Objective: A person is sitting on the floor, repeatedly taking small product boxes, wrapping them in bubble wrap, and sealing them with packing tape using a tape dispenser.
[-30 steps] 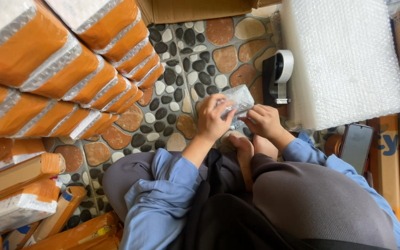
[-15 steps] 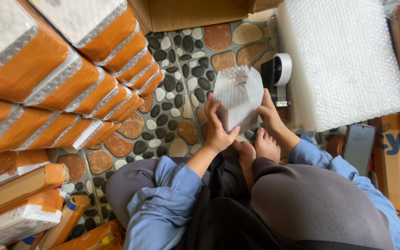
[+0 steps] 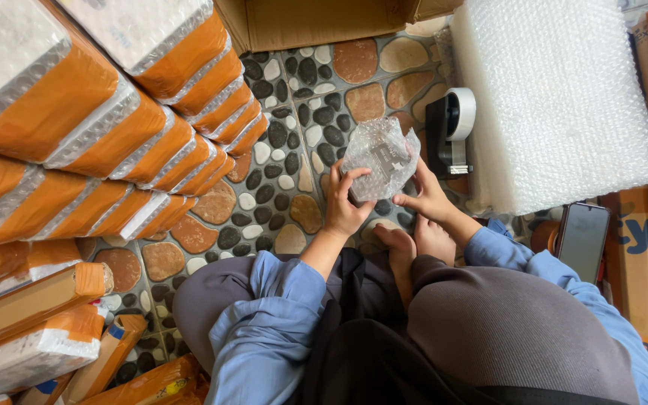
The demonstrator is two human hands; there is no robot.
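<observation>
A small item wrapped in clear bubble wrap is held upright above the pebble-pattern floor. My left hand grips its lower left edge, fingers curled onto the wrap. Along its lower right side my right hand pinches the wrap. Both sleeves are light blue. I sit on the floor with grey trousers and bare feet tucked under my hands.
Stacks of bubble-wrapped parcels with orange tape fill the left. A big bubble wrap roll lies at right, a black tape dispenser beside it. A phone lies at right. An open cardboard box stands ahead.
The wrapped item was low between both hands; it has been lifted and turned upright, wrap spread out. Both hands moved forward slightly with it.
</observation>
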